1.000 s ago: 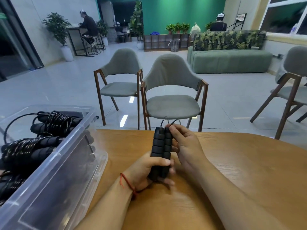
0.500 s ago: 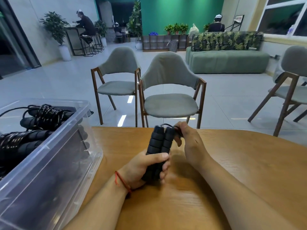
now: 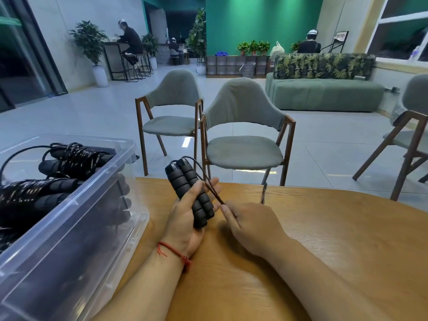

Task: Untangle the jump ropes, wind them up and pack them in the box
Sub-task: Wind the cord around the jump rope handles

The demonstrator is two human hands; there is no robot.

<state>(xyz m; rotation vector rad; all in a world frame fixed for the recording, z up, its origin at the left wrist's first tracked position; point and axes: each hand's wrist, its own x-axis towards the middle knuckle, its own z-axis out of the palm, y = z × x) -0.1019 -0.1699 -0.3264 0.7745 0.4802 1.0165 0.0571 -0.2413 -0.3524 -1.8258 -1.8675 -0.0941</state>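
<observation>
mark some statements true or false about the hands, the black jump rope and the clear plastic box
1. The left hand grips two black foam jump rope handles side by side. True.
2. The right hand lies flat on the wooden table, holding nothing. False: it pinches the thin black cord.
3. The clear plastic box holds no ropes. False: wound black jump ropes lie in it.
4. The box stands left of both hands. True.

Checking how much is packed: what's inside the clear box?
Several wound black jump ropes with foam handles lie in the box. Lower ones blur behind its wall, so the count is hidden.
</observation>
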